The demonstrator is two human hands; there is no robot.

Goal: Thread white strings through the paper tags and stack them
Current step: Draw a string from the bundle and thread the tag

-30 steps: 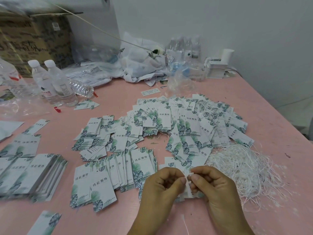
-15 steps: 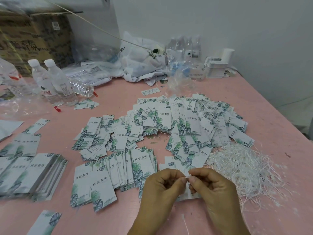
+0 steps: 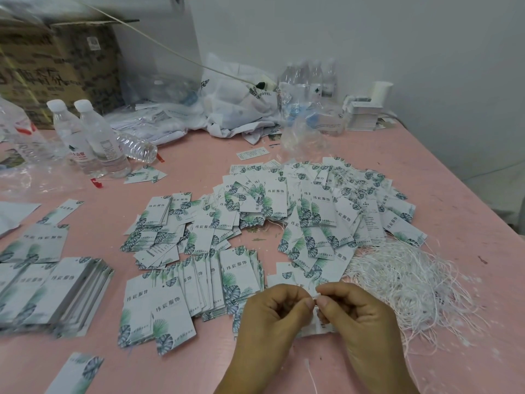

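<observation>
Your two hands meet at the near edge of the pink table (image 3: pixel 199 155), fingers curled, and between their tips you pinch a small white string (image 3: pixel 316 296) end; your left hand (image 3: pixel 272 317) and right hand (image 3: pixel 360 317) touch at the thumbs and forefingers. Under your right hand lies a paper tag (image 3: pixel 312 331), mostly hidden; whether the string passes through it cannot be told. Another length of string (image 3: pixel 311 376) trails on the table between your wrists. Just right of your hands is the loose heap of white strings (image 3: pixel 406 282). Beyond your hands the tags spread in a wide scatter (image 3: pixel 312 211), with a fanned row (image 3: pixel 181 294) to the left. At the far left edge sits a neat stack of tags (image 3: pixel 56 291). Farther back stand two water bottles (image 3: pixel 91 137), a cardboard box (image 3: pixel 51 66) and crumpled plastic bags (image 3: pixel 235 103).
</observation>
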